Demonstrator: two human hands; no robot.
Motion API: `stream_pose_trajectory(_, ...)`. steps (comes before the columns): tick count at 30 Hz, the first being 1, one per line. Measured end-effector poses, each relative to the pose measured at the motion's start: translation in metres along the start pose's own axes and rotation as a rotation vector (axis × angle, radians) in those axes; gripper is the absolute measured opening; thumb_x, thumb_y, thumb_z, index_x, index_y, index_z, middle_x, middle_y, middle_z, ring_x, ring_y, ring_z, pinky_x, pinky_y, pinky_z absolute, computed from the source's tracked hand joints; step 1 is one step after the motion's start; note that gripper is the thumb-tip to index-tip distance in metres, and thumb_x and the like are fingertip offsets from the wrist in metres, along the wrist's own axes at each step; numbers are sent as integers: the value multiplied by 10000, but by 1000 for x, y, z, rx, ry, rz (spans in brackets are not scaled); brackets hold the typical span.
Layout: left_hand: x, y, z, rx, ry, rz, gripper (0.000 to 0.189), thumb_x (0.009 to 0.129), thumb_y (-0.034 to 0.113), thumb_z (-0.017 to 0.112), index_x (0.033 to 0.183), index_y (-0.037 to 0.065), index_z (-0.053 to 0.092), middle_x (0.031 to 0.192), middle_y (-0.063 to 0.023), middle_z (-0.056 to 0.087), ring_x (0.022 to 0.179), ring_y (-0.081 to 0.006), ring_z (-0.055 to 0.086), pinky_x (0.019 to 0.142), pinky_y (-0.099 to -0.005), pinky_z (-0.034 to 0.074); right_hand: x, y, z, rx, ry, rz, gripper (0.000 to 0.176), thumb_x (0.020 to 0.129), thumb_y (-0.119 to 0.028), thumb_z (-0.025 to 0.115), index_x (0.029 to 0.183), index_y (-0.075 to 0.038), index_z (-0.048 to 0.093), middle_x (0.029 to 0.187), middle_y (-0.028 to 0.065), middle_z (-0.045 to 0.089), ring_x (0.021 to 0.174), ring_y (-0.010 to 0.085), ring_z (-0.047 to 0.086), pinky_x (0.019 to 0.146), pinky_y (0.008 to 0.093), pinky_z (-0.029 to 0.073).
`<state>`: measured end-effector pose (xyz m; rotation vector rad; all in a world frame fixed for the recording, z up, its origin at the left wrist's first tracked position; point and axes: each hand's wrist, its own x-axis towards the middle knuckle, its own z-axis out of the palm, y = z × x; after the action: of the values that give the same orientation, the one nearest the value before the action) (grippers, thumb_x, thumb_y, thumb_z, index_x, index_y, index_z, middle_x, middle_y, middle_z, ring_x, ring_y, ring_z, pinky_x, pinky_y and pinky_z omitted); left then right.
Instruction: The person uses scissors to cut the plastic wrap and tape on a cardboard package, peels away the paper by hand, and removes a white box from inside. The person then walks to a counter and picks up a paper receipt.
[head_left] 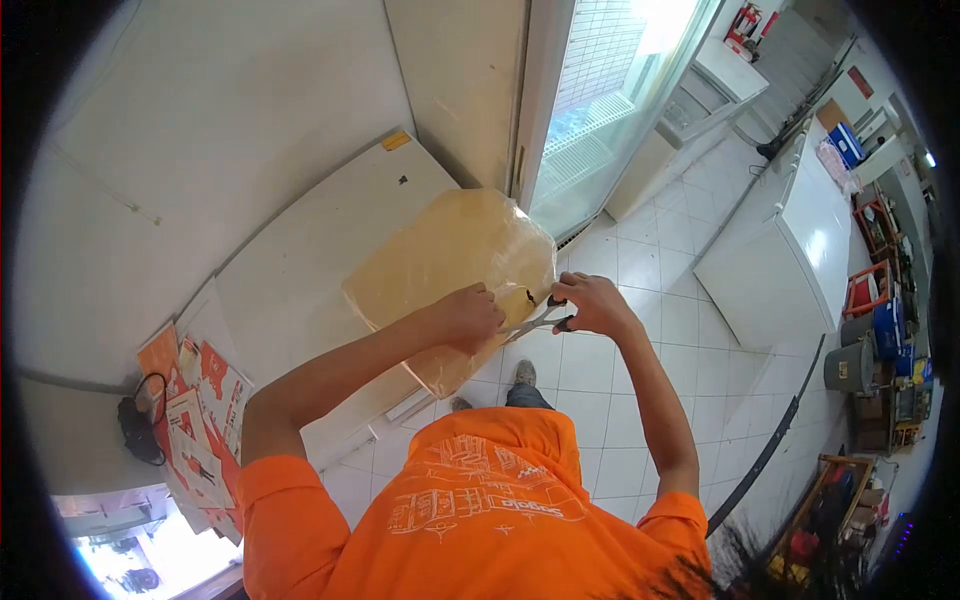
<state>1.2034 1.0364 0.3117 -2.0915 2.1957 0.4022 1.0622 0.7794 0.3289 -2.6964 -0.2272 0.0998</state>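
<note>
A large tan bundle (440, 245) wrapped in clear plastic lies across the edge of the white surface in front of me, its lower corner hanging toward my body. My left hand (472, 318) is closed, with its fingers pinching the plastic near the bundle's right side. In my right hand (597, 303) is a pair of scissors (541, 322) with dark handles, fingers through the loops. The handles are spread apart, and the blades point left at the plastic beside my left hand. A small dark mark shows on the bundle near the scissors; the blade tips are partly hidden.
The white surface (300, 245) meets a wall. Orange and white papers (195, 430) and a black cable lie on the left. A glass-door fridge (590, 110) stands ahead, a white chest freezer (775, 270) to the right. A grey bucket (848, 367) stands near crowded shelves.
</note>
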Motion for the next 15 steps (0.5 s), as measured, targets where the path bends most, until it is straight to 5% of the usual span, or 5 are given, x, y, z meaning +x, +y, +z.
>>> stream_pose_trajectory(3, -6, 4, -19, -47, -89, 0, 309, 804, 416, 772, 911, 127, 746, 829, -70, 701, 967, -300, 664, 1017, -448, 424, 2, 0, 5, -3, 54, -54, 488, 671, -359, 917, 982, -119, 628, 1005, 0, 666, 983, 241, 645, 809, 398, 523)
stream_pose_trajectory(6, -18, 8, -30, 54, -347, 10, 575, 675, 587, 836, 970, 101, 758, 971, -31, 724, 1056, -230, 635, 1031, -429, 413, -5, -2, 0, 34, -10, 35, 488, 672, -367, 918, 962, -110, 621, 999, 4, 667, 982, 247, 643, 812, 398, 522)
stream_pose_trajectory(11, -51, 17, -24, 145, -55, 124, 593, 577, 532, 901, 1005, 142, 771, 1059, -20, 691, 1220, -184, 539, 1051, -414, 396, -27, -4, 0, 39, 15, 129, 504, 667, -383, 928, 929, -95, 608, 973, 11, 666, 917, 253, 656, 771, 392, 529)
stream_pose_trajectory(15, -68, 17, 5, 85, 51, 76, 564, 537, 461, 931, 993, 169, 772, 1019, -1, 705, 1193, -187, 557, 1049, -413, 399, -55, -6, 14, 89, 104, 208, 514, 655, -399, 935, 935, -102, 622, 957, 19, 656, 873, 252, 663, 735, 386, 533)
